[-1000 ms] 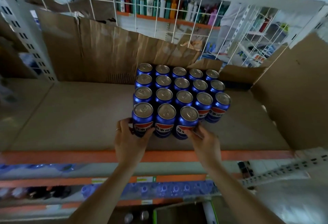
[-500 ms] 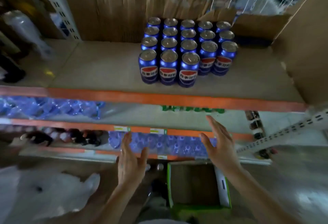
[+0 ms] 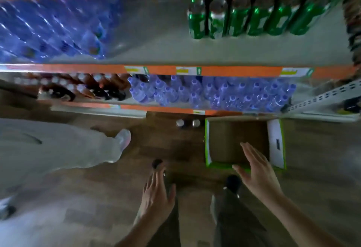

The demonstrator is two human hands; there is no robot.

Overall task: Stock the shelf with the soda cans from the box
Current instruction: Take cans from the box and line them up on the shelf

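Observation:
A green-edged cardboard box (image 3: 224, 139) stands open on the wooden floor below the shelving; its inside looks brown and bare from here. Two can tops (image 3: 188, 123) show on the floor just left of the box. My right hand (image 3: 257, 170) hovers over the box's near edge with fingers straight and holds nothing. My left hand (image 3: 157, 194) hangs over the floor left of the box, fingers spread, holding nothing. The blue cans on the upper shelf are out of view.
Green cans (image 3: 248, 16) stand in a row on the shelf at the top right. Blue-capped water bottles (image 3: 211, 94) fill the lower shelf, dark bottles (image 3: 82, 88) to their left. Another person's leg and shoe (image 3: 123, 139) stand at the left. My own feet are by the box.
My view has dropped from the shelf of blue cans down to the floor. Both hands came off the cans, lowered empty, and the right one now reaches over the box.

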